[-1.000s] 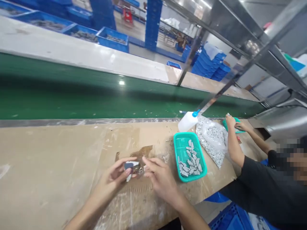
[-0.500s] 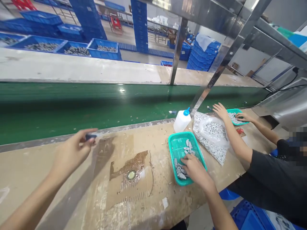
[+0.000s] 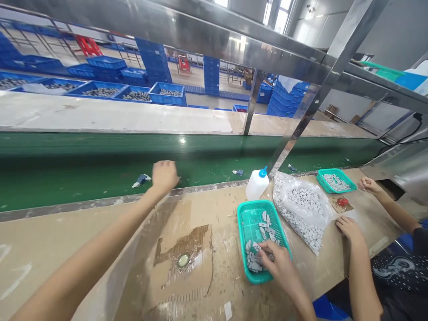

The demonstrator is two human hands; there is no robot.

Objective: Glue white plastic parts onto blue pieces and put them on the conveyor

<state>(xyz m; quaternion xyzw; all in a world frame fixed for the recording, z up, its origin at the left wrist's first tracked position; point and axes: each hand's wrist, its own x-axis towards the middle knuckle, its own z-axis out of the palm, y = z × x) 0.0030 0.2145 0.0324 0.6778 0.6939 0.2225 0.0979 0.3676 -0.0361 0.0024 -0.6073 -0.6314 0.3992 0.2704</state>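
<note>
My left hand [image 3: 166,176] is stretched over the green conveyor belt, knuckles up and slightly blurred, its fingers hidden from me. Just left of it, a small dark blue and white piece [image 3: 141,180] lies on the belt. Over the near end of a green plastic basket [image 3: 243,243], my right hand [image 3: 279,261] is closed, thumb and finger pinching a small grey plastic piece [image 3: 257,246]. More loose grey pieces [image 3: 264,225] lie in the basket under and beyond it. A cardboard sheet with a small round, pale disc [image 3: 183,260] lies between my arms.
A white bottle with a blue cap [image 3: 257,185] stands behind the basket. Beside it lies a clear bag of grey pieces [image 3: 302,205]. At right, a co-worker's hands [image 3: 351,229] are near another green basket [image 3: 336,180]. A metal post [image 3: 301,120] slants up from the table edge.
My left hand, earlier holding a dark piece above the table edge, has moved right and out over the belt. My right hand now pinches a grey piece. The co-worker's hands have drawn back.
</note>
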